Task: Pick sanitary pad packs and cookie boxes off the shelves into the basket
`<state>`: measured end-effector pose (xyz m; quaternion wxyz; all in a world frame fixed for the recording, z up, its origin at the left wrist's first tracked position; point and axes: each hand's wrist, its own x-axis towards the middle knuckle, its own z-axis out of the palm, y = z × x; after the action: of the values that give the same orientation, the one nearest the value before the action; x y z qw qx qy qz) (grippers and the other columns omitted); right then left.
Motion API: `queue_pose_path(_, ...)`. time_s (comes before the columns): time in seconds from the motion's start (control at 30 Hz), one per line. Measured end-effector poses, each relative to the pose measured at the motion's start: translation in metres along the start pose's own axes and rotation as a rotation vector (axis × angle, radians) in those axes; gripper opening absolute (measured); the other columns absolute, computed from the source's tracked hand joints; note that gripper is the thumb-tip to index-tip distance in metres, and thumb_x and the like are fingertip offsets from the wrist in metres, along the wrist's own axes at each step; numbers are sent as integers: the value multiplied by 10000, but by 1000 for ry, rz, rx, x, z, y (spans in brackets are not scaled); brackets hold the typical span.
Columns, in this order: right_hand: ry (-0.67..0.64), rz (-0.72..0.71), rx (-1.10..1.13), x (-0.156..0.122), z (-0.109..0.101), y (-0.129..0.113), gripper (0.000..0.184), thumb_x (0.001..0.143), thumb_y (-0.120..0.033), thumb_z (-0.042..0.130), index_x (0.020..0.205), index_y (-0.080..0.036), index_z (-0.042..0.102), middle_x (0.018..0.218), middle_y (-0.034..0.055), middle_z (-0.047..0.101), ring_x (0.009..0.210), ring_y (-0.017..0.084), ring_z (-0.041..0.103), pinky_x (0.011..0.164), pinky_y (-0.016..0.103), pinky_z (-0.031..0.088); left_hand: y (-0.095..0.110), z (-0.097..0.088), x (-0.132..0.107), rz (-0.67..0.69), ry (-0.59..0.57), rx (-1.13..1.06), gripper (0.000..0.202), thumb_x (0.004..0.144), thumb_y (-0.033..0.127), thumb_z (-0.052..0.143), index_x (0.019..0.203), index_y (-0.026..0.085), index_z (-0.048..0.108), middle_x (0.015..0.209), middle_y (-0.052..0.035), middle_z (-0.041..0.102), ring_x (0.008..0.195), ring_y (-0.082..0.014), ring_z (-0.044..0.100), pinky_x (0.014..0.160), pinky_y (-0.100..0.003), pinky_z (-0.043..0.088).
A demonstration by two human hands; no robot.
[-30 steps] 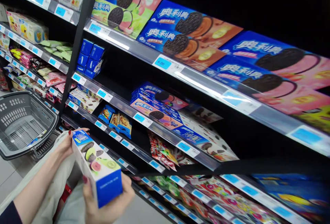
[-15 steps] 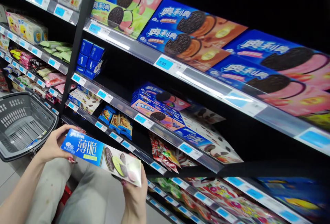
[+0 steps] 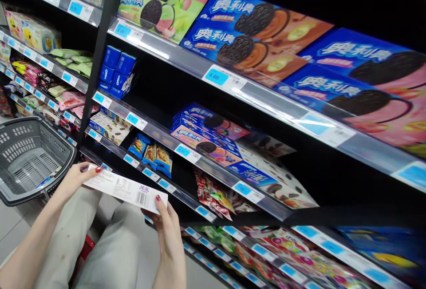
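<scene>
I hold a long cookie box (image 3: 124,190) level in front of me, its white back with a barcode turned up. My left hand (image 3: 76,178) grips the box's left end, fingers closed round it. My right hand (image 3: 167,223) grips the right end from below, thumb on the top face. The box hangs in front of the lower store shelves, above my light trousers (image 3: 100,244).
A grey shopping basket (image 3: 26,158) stands at the left. Black store shelves (image 3: 206,73) with blue price tags run across the view, stocked with blue cookie boxes (image 3: 256,42), small snack packs (image 3: 153,156) and pink and green packets (image 3: 71,58).
The box has been turned over in both hands: first held up on end, then lying with its blue printed front up, now with the white barcode side up.
</scene>
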<state>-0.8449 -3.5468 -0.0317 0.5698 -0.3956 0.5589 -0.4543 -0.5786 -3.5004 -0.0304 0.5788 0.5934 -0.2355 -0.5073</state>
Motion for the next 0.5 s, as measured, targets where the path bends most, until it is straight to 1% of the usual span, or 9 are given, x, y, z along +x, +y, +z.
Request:
queue_pose_path(0.07,9,-12,0,1,-2,-2,635,665,-729,908,965,-182,792,897,95,826,805,289,752,717,386,612,-1,-1,1,19,-8,-20,494,499,488,1030,805,137,865,739,-76,816,668,-234,702,628,-284,515)
queue_pose_path(0.13,32,-32,-19,-2,-2,-6,680,648,-752,904,983,-173,780,935,107,826,872,304,758,771,395,616,-7,-1,4,6,-26,-73,528,518,520,1039,838,136,870,761,-76,826,676,-219,710,625,-264,519)
queue_pose_path(0.2,119,-124,-67,-15,6,-11,738,654,-765,891,1060,-162,760,1021,122,821,980,327,757,856,412,613,-19,3,10,-38,-66,-181,592,564,581,1024,922,133,876,802,-82,840,693,-209,729,629,-248,534)
queue_pose_path(0.27,266,-312,-164,-38,24,-15,749,728,-737,861,1188,-163,723,1130,130,790,1071,335,738,929,423,592,-35,11,17,-98,-131,-321,643,622,638,989,1000,132,874,844,-99,853,741,-229,768,664,-263,572)
queue_pose_path(0.33,410,-531,-330,-69,51,-19,682,843,-672,806,1298,-178,688,1184,133,733,1093,334,707,937,426,569,-50,21,22,-164,-226,-449,668,683,670,949,1064,127,867,900,-131,866,852,-292,815,754,-323,626)
queue_pose_path(0.37,472,-629,-434,-84,66,-21,645,886,-628,782,1341,-184,672,1166,137,709,1067,338,691,891,424,570,-56,27,23,-200,-280,-498,687,711,686,926,1102,125,860,931,-148,869,919,-328,828,809,-364,645)
queue_pose_path(0.43,574,-786,-572,-111,94,-22,613,912,-545,789,1405,-208,652,1113,138,659,980,342,659,756,417,574,-61,37,21,-260,-384,-556,743,760,721,877,1212,133,836,1009,-166,873,1043,-382,826,909,-440,653)
queue_pose_path(0.5,619,-893,-643,-129,113,-22,701,888,-502,842,1494,-237,609,1091,143,615,967,371,642,711,450,595,-60,43,17,-264,-453,-558,771,819,737,817,1307,140,804,1067,-170,870,1105,-410,815,940,-481,647)
